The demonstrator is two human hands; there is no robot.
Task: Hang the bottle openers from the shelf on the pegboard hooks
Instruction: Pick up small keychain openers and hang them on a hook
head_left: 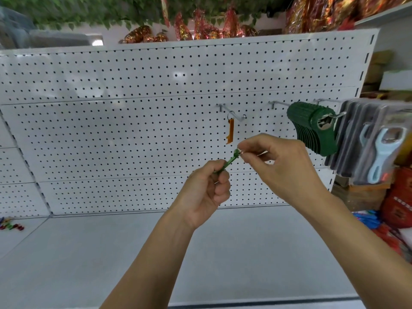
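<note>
White pegboard [133, 130] stood above grey shelf [111, 253]; left hand [206, 192] gripped green bottle opener [227, 162] by its shaft, right hand [283, 161] pinched its key ring [239, 151]; orange bottle opener [230, 132] hung from hook [236, 115]; loose openers [10, 226] lay far left

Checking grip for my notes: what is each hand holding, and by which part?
Both hold one green bottle opener: left hand grips its lower body, right hand pinches the key ring at its top end.
</note>
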